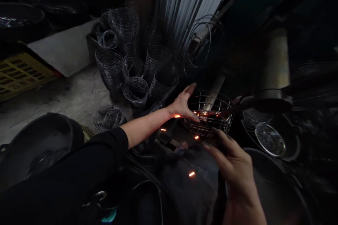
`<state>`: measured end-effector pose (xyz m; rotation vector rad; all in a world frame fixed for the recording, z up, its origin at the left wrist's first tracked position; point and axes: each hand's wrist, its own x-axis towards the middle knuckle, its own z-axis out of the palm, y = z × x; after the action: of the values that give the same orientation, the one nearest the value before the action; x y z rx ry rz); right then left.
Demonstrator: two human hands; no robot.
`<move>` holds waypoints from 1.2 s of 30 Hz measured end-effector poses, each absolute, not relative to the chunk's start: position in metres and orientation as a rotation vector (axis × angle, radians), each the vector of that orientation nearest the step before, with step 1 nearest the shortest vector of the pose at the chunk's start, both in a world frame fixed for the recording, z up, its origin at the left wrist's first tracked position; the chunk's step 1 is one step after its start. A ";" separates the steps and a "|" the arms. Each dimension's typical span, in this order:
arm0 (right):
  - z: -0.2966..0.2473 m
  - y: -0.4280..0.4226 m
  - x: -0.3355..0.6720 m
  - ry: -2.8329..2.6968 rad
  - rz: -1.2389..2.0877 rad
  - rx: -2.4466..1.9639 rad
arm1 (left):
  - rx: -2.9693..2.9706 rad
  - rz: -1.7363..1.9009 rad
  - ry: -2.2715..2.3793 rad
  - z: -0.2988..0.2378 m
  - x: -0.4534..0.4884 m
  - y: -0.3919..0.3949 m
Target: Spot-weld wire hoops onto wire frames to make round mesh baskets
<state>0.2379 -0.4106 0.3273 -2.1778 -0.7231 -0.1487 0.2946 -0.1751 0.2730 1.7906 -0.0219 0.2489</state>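
A round wire basket sits in front of me on a dark machine, with orange sparks glowing on its near rim and falling below it. My left hand grips the basket's left rim, fingers wrapped over the wires. My right hand reaches up from below with fingers curled against the basket's lower right edge. A dark metal arm comes in from the right and meets the basket at the sparks.
Several stacks of finished wire baskets stand on the concrete floor behind. A single basket lies nearer. A yellow plastic crate is at far left, a black tub at lower left, loose wire rings beyond.
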 end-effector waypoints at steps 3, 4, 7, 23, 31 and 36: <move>0.330 -0.407 0.224 -1.008 -0.195 -2.247 | 1.518 0.122 0.110 0.244 0.283 -0.178; 0.334 -0.405 0.219 -1.083 -0.252 -2.260 | 1.424 0.078 0.151 0.236 0.279 -0.179; 0.351 -0.394 0.202 -1.243 -0.339 -2.263 | 1.305 0.059 0.185 0.231 0.262 -0.176; 0.340 -0.388 0.200 -1.392 -0.396 -2.669 | 2.050 0.271 -0.151 0.295 0.195 -0.185; 0.334 -0.401 0.223 -1.313 -0.520 -2.398 | 2.030 0.267 -0.130 0.302 0.218 -0.194; 0.334 -0.396 0.237 -1.239 -0.619 -2.388 | 2.009 0.292 -0.090 0.303 0.234 -0.196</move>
<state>0.2369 -0.3958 0.3337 -2.3885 -1.2392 -0.6189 0.2343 -0.1959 0.3030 2.0086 -0.0898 0.2922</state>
